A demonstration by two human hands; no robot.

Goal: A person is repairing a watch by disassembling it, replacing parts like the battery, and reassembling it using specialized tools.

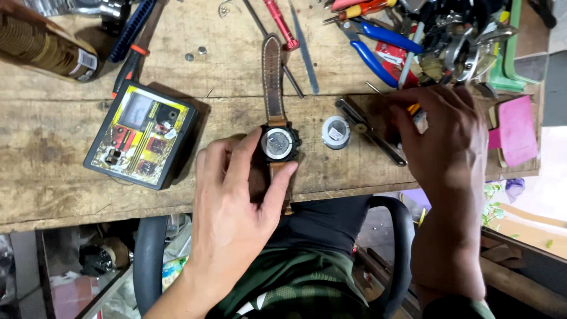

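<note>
Bare hands and forearms; a green camouflage-patterned garment [295, 283] covers the lap.

Single head view, looking steeply down, close over wooden workbench [71, 177] edge and lap.

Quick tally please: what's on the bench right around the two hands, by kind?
Wristwatch with brown strap, face down, held by left hand: 1
Round metal case back: 1
Flat metal tool by right hand: 1
Small meter box: 1
Total: 4
</note>
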